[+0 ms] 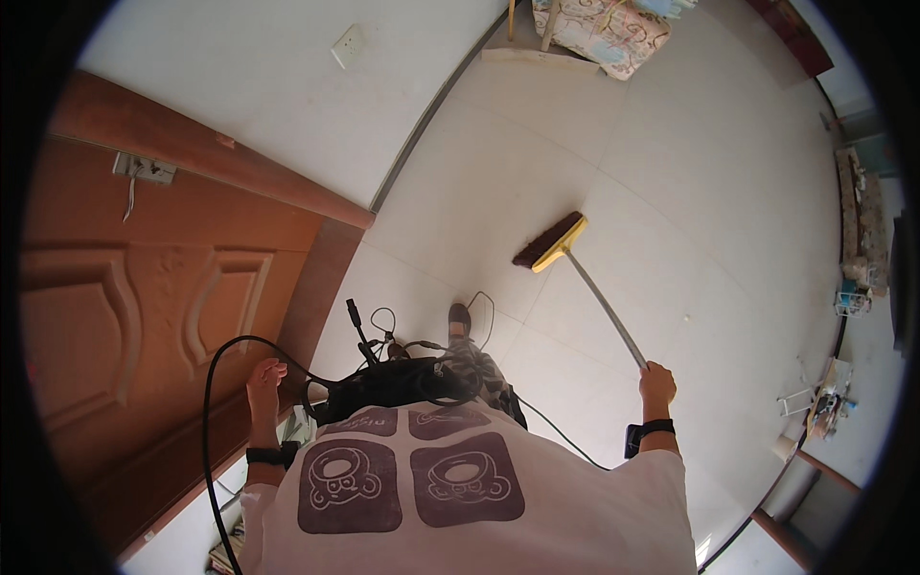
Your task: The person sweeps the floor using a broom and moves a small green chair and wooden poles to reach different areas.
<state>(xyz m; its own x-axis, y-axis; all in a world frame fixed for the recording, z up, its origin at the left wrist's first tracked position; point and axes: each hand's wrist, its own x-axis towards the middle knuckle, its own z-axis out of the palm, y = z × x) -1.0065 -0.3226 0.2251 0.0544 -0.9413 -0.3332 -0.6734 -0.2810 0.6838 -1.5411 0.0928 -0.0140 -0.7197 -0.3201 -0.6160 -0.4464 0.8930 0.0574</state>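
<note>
My right hand [657,383] is wrapped round the upper end of a broom's grey handle. The broom [604,305] reaches away to the left, and its yellow head with dark brown bristles [549,241] rests on the pale tiled floor ahead of me. My left hand [265,380] is raised beside the brown door, its fingers partly curled, and I see nothing in it. A black cable [213,402] loops close by that hand. Both wrists wear black bands.
A brown panelled door [163,287] stands at the left. More black cables [369,335] hang at my waist near my feet. A patterned cloth-covered piece of furniture [604,34] stands at the far end. Along the right wall are a small white rack [795,401] and assorted items.
</note>
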